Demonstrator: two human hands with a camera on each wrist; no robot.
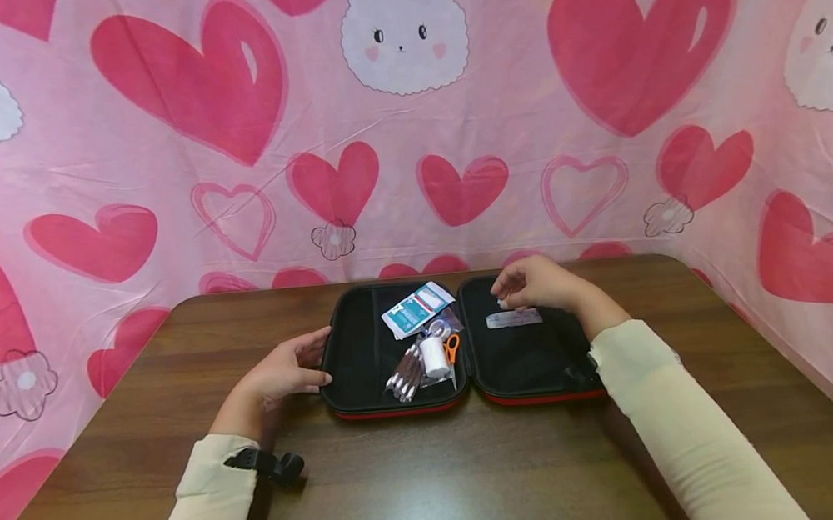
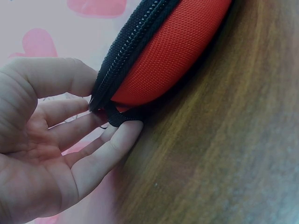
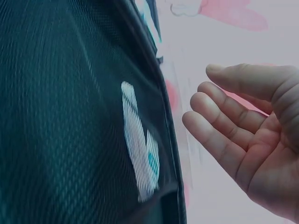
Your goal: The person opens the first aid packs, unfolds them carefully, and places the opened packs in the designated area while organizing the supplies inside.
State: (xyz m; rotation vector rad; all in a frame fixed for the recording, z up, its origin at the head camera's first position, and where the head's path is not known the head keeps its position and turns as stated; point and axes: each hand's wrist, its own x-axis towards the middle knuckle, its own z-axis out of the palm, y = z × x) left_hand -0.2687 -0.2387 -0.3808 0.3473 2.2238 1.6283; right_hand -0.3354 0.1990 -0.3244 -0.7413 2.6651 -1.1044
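Note:
An open black case (image 1: 356, 375) with a red outer shell (image 2: 168, 60) lies on the table. My left hand (image 1: 287, 369) touches its left rim, fingers and thumb spread along the edge; the left wrist view shows them by the zipper (image 2: 124, 56) and a small black loop (image 2: 119, 116). Above the right half hovers my right hand (image 1: 535, 284), fingers loosely bent. The right wrist view shows nothing between thumb and fingers (image 3: 215, 135). Beneath it, a whitish narrow packet (image 1: 514, 318) lies behind the mesh pocket (image 3: 70, 116); a small white bit shows at the fingertips in the head view.
The left half holds a teal-and-white packet (image 1: 418, 310), a white roll (image 1: 435, 357), orange-handled scissors (image 1: 452, 346), a clear packet of brown-and-white sticks (image 1: 407, 374) and a ring-shaped white roll (image 1: 439, 327). A pink heart-print cloth (image 1: 404, 127) hangs behind the wooden table (image 1: 409, 495).

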